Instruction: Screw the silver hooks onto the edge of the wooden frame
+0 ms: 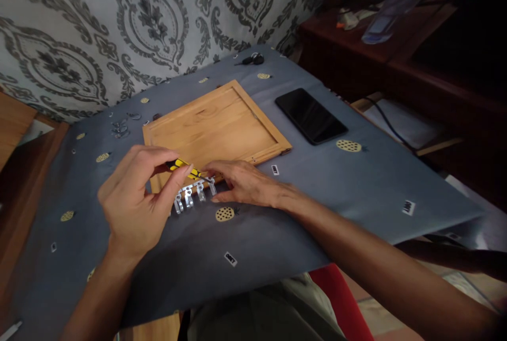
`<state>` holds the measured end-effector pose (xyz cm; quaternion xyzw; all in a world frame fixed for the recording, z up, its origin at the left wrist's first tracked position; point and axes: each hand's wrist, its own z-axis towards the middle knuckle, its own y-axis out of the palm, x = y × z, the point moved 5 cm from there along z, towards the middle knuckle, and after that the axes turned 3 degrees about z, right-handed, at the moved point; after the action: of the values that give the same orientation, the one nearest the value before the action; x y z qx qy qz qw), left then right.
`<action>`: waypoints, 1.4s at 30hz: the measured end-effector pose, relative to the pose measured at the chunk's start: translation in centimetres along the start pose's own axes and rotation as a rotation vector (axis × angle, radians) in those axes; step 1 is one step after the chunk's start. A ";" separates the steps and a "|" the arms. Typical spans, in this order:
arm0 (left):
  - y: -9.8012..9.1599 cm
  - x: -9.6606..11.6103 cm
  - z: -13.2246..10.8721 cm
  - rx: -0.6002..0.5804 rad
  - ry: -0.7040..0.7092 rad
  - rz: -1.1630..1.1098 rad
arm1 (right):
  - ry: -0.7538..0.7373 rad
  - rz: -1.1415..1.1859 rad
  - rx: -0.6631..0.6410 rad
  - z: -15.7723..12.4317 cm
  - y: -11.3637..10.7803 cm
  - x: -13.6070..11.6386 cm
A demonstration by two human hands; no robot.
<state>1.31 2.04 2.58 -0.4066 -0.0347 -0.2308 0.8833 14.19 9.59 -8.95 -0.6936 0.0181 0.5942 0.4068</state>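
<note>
My left hand point(132, 198) pinches a small yellow-and-black screwdriver point(185, 167) between thumb and fingers. Its shaft slants down to the right, with the tip at the right end of a shiny metal hook rail point(188, 197). That rail carries several hooks and lies along the near edge of a framed wooden panel point(209, 130), which rests flat on the table. My right hand point(251, 183) closes thumb and fingers around the rail's right end, beside the screwdriver tip. Its fingertips partly hide the contact there.
Right of the panel lies a black phone point(311, 115). Keys point(253, 59) sit at the far corner, and several loose metal rings or hooks point(120, 129) lie at the left. A patterned wall backs the cloth-covered table point(277, 240). A dark red cabinet point(356, 61) stands to the right.
</note>
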 end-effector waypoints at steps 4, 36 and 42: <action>0.1 0.1 0.0 0.012 0.010 0.015 | -0.001 -0.004 0.007 0.0 0.0 0.1; -0.7 0.3 0.2 0.004 0.081 0.105 | 0.023 0.004 -0.001 0.0 -0.1 -0.2; -0.6 0.5 0.1 0.006 0.117 0.091 | 0.027 -0.004 -0.007 0.0 -0.3 -0.4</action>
<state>1.49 1.63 3.19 -0.3909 0.0346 -0.2137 0.8946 14.22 9.56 -8.46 -0.7029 0.0200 0.5841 0.4054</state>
